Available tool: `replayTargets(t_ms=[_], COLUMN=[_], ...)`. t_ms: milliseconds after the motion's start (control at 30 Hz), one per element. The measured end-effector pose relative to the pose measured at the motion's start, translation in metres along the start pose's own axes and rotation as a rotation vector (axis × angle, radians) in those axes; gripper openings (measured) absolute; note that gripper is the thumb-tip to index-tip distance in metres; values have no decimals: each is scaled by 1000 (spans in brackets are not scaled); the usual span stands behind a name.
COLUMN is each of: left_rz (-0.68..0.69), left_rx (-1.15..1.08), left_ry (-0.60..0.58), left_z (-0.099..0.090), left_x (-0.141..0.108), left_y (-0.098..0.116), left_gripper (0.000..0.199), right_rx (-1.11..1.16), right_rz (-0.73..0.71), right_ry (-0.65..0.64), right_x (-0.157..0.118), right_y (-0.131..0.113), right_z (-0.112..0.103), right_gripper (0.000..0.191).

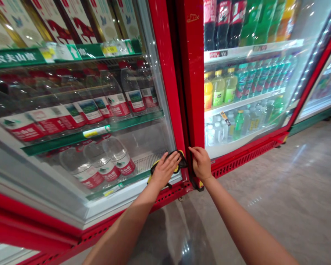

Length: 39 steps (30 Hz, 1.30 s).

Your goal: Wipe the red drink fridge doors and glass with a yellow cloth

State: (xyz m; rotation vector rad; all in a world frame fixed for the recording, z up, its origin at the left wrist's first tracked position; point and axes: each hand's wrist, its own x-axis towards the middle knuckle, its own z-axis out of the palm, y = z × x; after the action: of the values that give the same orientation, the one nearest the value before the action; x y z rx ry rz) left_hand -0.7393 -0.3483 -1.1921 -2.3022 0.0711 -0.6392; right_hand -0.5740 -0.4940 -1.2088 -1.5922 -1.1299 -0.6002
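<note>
My left hand (165,169) lies with its fingers stretched and close together over a black cloth with yellow edging (153,170). It presses the cloth against the lower right corner of the left drinks fridge (169,59), partly covering it. Just to the right, my right hand (200,162) is closed, the thumb and index finger drawn together beside the red frame (194,92) between the two fridges. Whether anything is between those fingers, or whether they grip the frame's edge, I cannot make out.
Red-labelled water bottles (91,110) fill the left fridge's middle shelf, and a few stand on its bottom shelf (147,162). The right fridge holds coloured soft drink bottles (230,86). A vent grille (242,160) runs low along it, above the grey shiny floor (278,191).
</note>
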Motion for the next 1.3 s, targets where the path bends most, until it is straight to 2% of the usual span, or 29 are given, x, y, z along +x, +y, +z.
replayTargets(t_ms=[67,133,200,333,433,500,567,667,733,900,1000,1167,1233,1300], left_rz=[-67,-59,2,144,151,97,19,-22,22,164,153,-95,-52,47], left_rx=[-12,3,21,9,2,-5,-21,-42,-33,0,-20,2,0,-8], left_ry=[6,21,27,-2,-13,-13,-14,-39,-62,-79,-47,-19,-34,-55], left_z=[-6,-6,1,18,21,16,10,5,8,27,27,7,4,7], left_x=[20,26,15,-29,-39,-27,-6,16,13,-23,-23,-4,-9,-21], left_y=[-6,-5,4,26,27,19,12,11,20,45,38,17,19,24], left_gripper=[58,57,53,49,53,56,56,56,55,54,55,55,53,52], right_rx=[33,41,26,-69,-142,-149,-131,-109,-118,-156,-142,-94,-94,-93], right_rz=[-15,-40,-74,-202,-271,-275,-238,-160,-131,-115,-123,-119,-105,-101], right_ry=[46,45,-9,-245,-357,-321,-222,-112,-122,-255,-256,-157,-133,-132], right_x=[5,3,-8,-43,-57,-56,-51,-46,-48,-59,-54,-42,-41,-42], right_y=[-1,-1,-2,0,2,5,8,14,17,19,16,10,8,5], right_z=[-3,-5,-4,1,3,3,1,-1,-1,-3,-5,-4,-3,-2], right_gripper=[48,46,44,40,40,43,47,47,43,36,37,37,36,35])
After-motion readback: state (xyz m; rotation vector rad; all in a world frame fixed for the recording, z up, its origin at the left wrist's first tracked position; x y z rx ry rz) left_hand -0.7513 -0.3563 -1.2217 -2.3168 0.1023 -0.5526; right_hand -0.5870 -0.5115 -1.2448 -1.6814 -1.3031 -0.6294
